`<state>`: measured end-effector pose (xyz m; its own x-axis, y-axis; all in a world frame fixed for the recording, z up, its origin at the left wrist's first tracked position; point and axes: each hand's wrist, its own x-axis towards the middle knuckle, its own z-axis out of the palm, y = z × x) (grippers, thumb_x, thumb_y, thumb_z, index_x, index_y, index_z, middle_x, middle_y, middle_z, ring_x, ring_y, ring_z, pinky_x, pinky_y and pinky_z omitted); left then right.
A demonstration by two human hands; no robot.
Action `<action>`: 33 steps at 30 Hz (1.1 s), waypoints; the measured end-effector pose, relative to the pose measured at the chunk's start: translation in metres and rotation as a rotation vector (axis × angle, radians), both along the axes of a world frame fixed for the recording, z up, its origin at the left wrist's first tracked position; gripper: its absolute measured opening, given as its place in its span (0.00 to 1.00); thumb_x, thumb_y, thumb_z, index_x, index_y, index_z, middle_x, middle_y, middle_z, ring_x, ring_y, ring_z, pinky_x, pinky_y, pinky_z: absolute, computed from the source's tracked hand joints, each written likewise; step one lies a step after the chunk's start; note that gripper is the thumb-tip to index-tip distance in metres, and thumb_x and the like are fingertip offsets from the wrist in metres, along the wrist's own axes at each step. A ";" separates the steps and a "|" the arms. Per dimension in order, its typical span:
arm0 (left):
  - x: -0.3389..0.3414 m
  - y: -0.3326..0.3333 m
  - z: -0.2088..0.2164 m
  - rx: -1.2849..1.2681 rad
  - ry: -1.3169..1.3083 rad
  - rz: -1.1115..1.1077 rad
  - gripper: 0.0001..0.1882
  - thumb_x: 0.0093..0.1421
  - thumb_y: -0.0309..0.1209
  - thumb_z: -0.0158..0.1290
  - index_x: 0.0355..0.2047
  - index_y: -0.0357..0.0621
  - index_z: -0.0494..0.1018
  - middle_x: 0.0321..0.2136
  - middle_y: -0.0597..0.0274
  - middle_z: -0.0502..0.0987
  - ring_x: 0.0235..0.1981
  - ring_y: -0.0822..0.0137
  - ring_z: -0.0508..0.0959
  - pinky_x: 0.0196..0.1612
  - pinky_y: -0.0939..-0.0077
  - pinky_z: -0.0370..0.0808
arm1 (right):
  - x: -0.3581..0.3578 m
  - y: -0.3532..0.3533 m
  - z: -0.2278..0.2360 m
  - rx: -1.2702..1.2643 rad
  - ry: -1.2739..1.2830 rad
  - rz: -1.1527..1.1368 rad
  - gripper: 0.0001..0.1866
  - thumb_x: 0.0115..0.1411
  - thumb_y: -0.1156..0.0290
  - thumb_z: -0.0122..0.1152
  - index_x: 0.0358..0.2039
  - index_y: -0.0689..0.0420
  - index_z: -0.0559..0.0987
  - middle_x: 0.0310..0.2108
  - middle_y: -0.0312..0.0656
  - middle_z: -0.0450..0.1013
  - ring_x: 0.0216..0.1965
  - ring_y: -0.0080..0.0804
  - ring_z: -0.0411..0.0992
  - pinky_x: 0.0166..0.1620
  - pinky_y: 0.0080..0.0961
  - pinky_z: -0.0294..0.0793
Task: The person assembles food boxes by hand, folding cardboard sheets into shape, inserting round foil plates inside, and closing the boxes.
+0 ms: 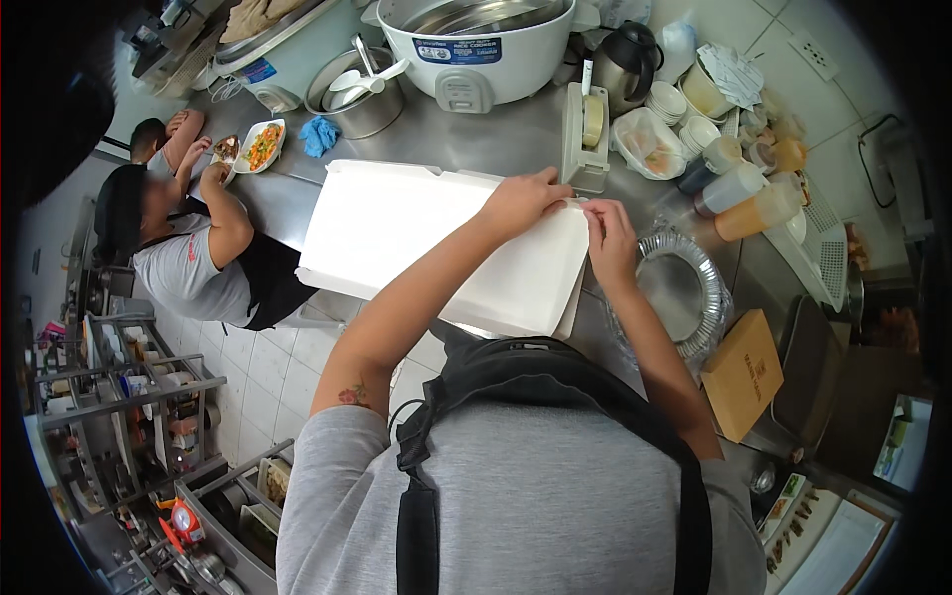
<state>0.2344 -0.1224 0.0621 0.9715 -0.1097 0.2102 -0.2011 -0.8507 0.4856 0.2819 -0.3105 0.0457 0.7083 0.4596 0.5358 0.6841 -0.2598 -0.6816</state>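
Observation:
A large white cardboard box (416, 223), laid open and shallow, rests on the steel counter in front of me. My left hand (528, 205) reaches across it, its fingers closed on the far edge near the right corner. At that same corner my right hand (611, 238) pinches the cardboard between thumb and fingers. The two hands are a short gap apart. Low side flaps stand up along the box's left end and part of its far edge. My left fingertips are partly hidden behind the cardboard.
Round foil trays (679, 288) in clear plastic lie right of the box, near a brown carton (742, 375). A tape dispenser (587, 139), rice cooker (476, 59) and sauce bottles (759, 208) stand behind. Left, a co-worker (193, 248) handles food by a white tray (263, 147).

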 end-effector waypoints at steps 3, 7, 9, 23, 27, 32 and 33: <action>-0.001 -0.004 0.003 0.029 -0.039 -0.017 0.12 0.57 0.27 0.55 0.41 0.55 0.75 0.35 0.61 0.71 0.31 0.55 0.77 0.34 0.62 0.73 | 0.000 -0.004 -0.019 0.128 0.280 -0.125 0.05 0.60 0.79 0.57 0.37 0.60 0.74 0.36 0.43 0.74 0.32 0.32 0.74 0.37 0.25 0.74; -0.009 -0.002 -0.002 -0.077 -0.076 -0.017 0.12 0.57 0.26 0.54 0.41 0.56 0.75 0.36 0.62 0.73 0.33 0.56 0.78 0.35 0.63 0.74 | 0.002 0.000 -0.027 0.256 0.378 -0.163 0.06 0.60 0.78 0.58 0.38 0.61 0.76 0.34 0.42 0.74 0.32 0.29 0.74 0.37 0.23 0.74; -0.013 0.002 -0.002 -0.159 -0.091 -0.004 0.09 0.58 0.25 0.53 0.39 0.53 0.74 0.37 0.62 0.74 0.33 0.56 0.78 0.35 0.62 0.74 | 0.005 0.000 -0.024 0.214 0.338 -0.056 0.06 0.59 0.79 0.59 0.38 0.61 0.79 0.32 0.41 0.75 0.31 0.29 0.75 0.35 0.23 0.74; -0.029 0.011 0.007 -0.046 -0.189 0.003 0.04 0.58 0.27 0.53 0.34 0.47 0.72 0.28 0.60 0.78 0.31 0.55 0.78 0.34 0.63 0.74 | 0.019 0.001 0.025 -0.285 -0.058 0.262 0.09 0.55 0.78 0.59 0.36 0.56 0.82 0.33 0.44 0.74 0.33 0.43 0.75 0.38 0.32 0.74; -0.031 0.007 -0.002 0.020 -0.133 0.020 0.05 0.58 0.26 0.51 0.34 0.46 0.67 0.26 0.59 0.77 0.30 0.55 0.78 0.33 0.63 0.74 | 0.018 0.011 0.030 -0.441 -0.051 0.272 0.07 0.56 0.76 0.58 0.35 0.54 0.81 0.33 0.44 0.73 0.35 0.46 0.74 0.39 0.35 0.74; -0.034 0.004 0.001 0.074 -0.186 -0.038 0.06 0.58 0.27 0.49 0.34 0.45 0.64 0.26 0.58 0.76 0.30 0.53 0.78 0.33 0.62 0.73 | 0.018 0.021 0.038 -0.391 -0.070 0.345 0.04 0.56 0.75 0.58 0.33 0.56 0.77 0.31 0.45 0.74 0.35 0.47 0.75 0.37 0.37 0.74; -0.034 0.004 0.003 0.063 -0.209 -0.065 0.05 0.58 0.27 0.48 0.34 0.45 0.63 0.26 0.58 0.76 0.30 0.53 0.78 0.33 0.62 0.73 | 0.019 0.021 0.039 -0.378 -0.048 0.375 0.04 0.57 0.74 0.58 0.33 0.57 0.76 0.30 0.45 0.75 0.34 0.48 0.75 0.37 0.37 0.74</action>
<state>0.2002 -0.1189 0.0646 0.8979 -0.1899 0.3972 -0.3474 -0.8599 0.3740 0.3008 -0.2893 0.0843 0.4377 0.8434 0.3115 0.8049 -0.2132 -0.5537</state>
